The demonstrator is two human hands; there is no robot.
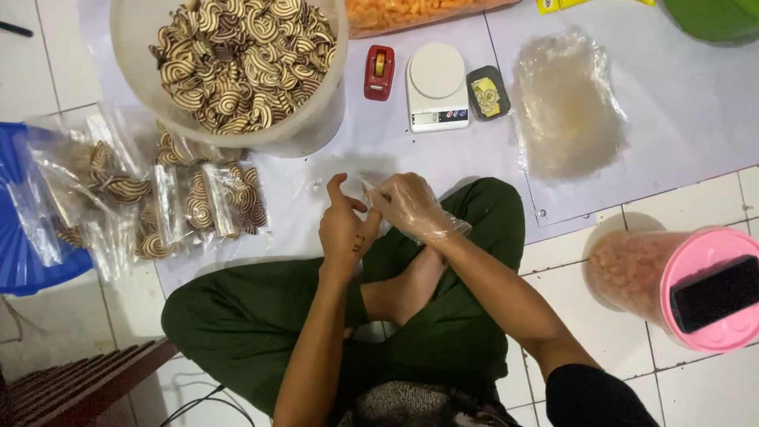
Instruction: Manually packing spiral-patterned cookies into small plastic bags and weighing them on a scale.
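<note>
hands meet: gloved right hand [411, 207] pinches thin clear plastic [370, 188]; left hand [345, 229] grip half-curled, empty.

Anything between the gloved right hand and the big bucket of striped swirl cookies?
Nothing visible. Bare white mat separates the gloved right hand from the translucent white bucket of brown-and-cream swirl cookies; the packed clear bags lie off to the side.

bucket of biscuits [237, 63] far left | filled bags [158, 205] just before it | tape dispenser [379, 72], scale [436, 85] right of bucket | empty bags [565, 107] further right | lidded jar [680, 285] near right, phone [715, 292] on it
</note>
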